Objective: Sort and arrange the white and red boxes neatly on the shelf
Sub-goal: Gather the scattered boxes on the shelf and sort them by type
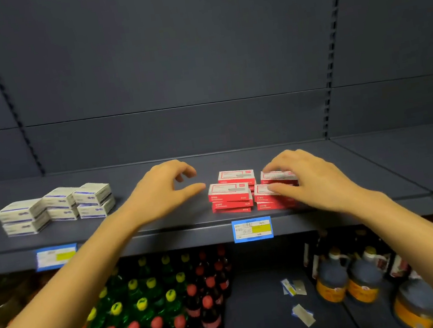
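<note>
Several red boxes point(230, 193) stand in short stacks on the dark shelf point(179, 222), right of centre. My right hand point(312, 178) lies over the right-hand red stack, its fingertips and thumb touching the top boxes there. My left hand point(163, 192) hovers just left of the red stacks with loosely curled fingers and an outstretched thumb, holding nothing. Several white boxes point(57, 207) with blue print sit in two-high stacks at the shelf's left.
Blue and yellow price tags point(252, 229) hang on the shelf's front edge. Below stand green and red bottles point(157, 305) and dark jugs point(348, 278). Loose paper tags point(300, 313) lie on the lower shelf. A dark back panel rises behind.
</note>
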The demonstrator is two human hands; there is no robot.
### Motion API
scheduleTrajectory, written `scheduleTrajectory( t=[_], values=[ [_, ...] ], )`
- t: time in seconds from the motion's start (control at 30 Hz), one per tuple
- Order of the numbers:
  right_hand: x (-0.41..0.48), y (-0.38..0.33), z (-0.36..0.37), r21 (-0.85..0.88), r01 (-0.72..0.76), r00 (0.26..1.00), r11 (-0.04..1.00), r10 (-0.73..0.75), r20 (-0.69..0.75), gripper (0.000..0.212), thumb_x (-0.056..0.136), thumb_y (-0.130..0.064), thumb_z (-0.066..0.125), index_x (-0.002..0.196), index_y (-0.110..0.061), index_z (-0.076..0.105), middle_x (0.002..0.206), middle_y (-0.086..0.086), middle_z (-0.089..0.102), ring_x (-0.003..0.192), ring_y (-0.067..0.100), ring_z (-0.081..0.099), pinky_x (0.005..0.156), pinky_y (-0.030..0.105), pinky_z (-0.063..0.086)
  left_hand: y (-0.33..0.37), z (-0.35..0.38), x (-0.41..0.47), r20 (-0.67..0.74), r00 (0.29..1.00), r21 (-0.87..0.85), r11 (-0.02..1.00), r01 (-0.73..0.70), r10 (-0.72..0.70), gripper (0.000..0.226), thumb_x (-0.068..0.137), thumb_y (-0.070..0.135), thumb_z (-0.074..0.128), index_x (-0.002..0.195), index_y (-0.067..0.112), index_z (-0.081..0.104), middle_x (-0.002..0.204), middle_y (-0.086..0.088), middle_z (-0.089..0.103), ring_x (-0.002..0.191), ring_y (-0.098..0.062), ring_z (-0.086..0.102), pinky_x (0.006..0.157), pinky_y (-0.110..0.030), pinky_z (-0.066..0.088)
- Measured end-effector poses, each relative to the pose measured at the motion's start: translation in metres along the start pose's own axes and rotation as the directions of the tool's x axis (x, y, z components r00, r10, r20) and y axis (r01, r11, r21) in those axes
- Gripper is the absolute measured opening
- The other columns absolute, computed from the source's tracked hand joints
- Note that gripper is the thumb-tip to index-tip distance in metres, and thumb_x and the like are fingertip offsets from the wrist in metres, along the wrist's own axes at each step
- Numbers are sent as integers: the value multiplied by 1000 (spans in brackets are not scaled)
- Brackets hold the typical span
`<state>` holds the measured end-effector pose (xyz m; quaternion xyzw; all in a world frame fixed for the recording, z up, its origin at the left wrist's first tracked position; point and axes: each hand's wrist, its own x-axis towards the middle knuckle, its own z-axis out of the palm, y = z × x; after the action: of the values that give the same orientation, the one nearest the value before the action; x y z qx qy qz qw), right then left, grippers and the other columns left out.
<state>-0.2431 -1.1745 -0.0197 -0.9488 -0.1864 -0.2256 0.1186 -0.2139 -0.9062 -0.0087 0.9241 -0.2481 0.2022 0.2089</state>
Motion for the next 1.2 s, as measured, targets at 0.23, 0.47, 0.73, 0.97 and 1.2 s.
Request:
scheduleTrajectory(
  t=[0.23,0.47,0.73,0.97,1.2],
  values=[
    [48,-70,14,33,240,971,970,-239,-25,35,91,-40,50,124,-33,50,129,-14,52,119,11,45,84,29,38,-23,-38,-46,-91,984,212,962,170,-154,38,86,40,57,114,16,59,119,-2,61,108,-20,55,89,-32,42],
    [84,-162,53,141,413,907,900,-420,21,36,93,-39,47,129,-31,46,132,-12,51,121,11,45,91,32,42,-71,-90,-115,-212,912,335,851,405,-351,37,88,42,53,113,15,59,120,-3,61,110,-22,53,86,-36,45],
    [126,-289,100,251,512,843,821,-537,38,37,91,-35,51,127,-28,48,130,-6,52,118,16,47,87,34,41,-149,-159,-197,-282,828,409,720,560,-484,43,88,46,49,118,16,55,121,-2,59,112,-19,53,90,-36,46],
    [172,-407,141,236,513,841,825,-538,56,38,92,-42,47,128,-31,46,132,-11,50,122,12,44,89,36,43,-238,-232,-254,-275,805,425,684,592,-526,42,89,46,49,117,16,56,122,-2,59,111,-18,54,88,-33,45],
    [214,-503,183,220,473,860,853,-501,93,39,92,-41,48,129,-28,47,131,-7,52,120,14,48,88,37,45,-325,-279,-292,-240,814,443,686,577,-530,40,89,46,49,115,16,57,121,-3,60,109,-18,54,85,-30,44]
  ],
)
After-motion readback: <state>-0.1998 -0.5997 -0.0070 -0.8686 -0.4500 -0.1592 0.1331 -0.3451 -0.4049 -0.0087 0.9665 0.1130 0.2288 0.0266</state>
